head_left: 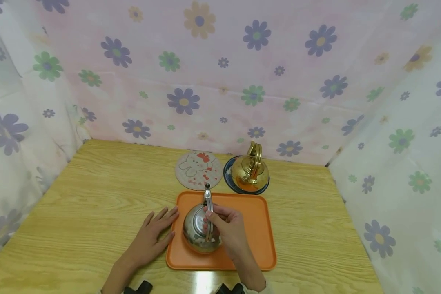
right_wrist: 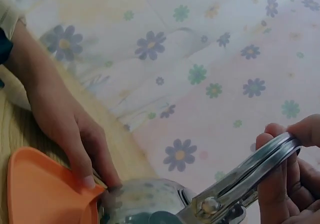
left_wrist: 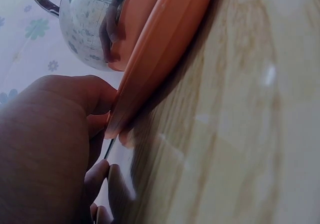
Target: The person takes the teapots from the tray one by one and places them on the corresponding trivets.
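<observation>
Silver kettle sits on the orange tray, near the tray's left side. The right hand has its fingers curled round the kettle's shiny handle, and the wrist view shows the fingers wrapped round that metal band. The left hand lies flat on the wooden counter with straight fingers, and its fingertips touch the tray's left edge. Behind the tray, a round mat with a cartoon animal lies on the counter. Just beside it on the right, a gold kettle stands on a dark blue plate. Flowery cloth hangs all around the counter.
</observation>
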### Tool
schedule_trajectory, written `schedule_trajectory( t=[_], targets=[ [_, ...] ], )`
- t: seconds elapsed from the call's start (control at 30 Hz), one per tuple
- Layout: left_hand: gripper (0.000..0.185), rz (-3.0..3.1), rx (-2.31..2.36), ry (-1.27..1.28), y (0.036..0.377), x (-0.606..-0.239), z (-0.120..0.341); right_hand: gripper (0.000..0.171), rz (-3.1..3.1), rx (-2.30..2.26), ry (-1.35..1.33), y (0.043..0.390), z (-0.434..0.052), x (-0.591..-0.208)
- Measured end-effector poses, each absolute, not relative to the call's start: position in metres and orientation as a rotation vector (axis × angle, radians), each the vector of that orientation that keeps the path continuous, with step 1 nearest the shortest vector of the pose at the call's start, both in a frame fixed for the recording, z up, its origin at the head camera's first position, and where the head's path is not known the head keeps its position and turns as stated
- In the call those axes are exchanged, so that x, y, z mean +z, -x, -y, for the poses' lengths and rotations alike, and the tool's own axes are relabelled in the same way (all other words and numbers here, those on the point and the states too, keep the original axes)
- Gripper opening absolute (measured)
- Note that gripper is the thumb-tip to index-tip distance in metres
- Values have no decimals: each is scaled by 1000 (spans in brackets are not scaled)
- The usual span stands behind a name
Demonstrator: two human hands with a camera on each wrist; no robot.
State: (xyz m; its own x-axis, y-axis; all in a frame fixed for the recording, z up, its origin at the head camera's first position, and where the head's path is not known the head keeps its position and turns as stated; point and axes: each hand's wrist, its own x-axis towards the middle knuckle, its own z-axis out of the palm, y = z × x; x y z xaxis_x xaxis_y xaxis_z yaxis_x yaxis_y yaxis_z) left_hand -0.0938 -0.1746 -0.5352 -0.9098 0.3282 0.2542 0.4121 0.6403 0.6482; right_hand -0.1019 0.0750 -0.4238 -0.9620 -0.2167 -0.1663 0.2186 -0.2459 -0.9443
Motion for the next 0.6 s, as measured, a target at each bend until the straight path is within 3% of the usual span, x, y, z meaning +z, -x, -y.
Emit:
schedule_trajectory(
  t=[0.6],
  targets=[
    [53, 2758, -1116, 610, 93, -535, 175, 32, -1868, -2360, 117, 107, -72, -432]
  ],
)
